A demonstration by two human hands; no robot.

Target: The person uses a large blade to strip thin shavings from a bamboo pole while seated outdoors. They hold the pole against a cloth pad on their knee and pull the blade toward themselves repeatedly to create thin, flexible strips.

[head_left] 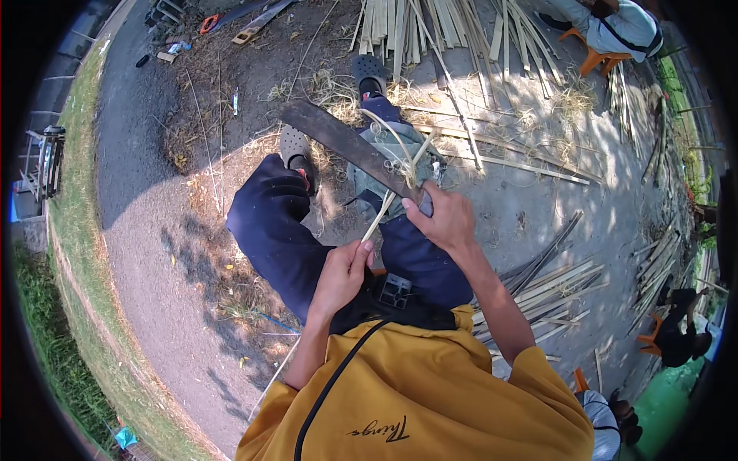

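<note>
My right hand (pixel 446 220) is wrapped round the handle of a machete (pixel 338 144). Its long dark blade points away to the upper left, across my lap. Between thumb and fingers, my left hand (pixel 344 270) pinches a thin pale bamboo strip (pixel 374 224). The strip runs up from that hand and crosses the blade close to the handle. Past the blade its far end rises beside my right hand, with curled shavings (pixel 374 119) near it. A grey-green cloth (pixel 367 178) lies over my right leg beneath the blade.
Long split bamboo strips (pixel 430 31) fan out ahead, and another pile (pixel 550 300) lies to my right. Loose shavings (pixel 330 91) litter the ground. A handsaw (pixel 257 24) rests at the far left. Other people sit on orange stools (pixel 602 60) along the right side.
</note>
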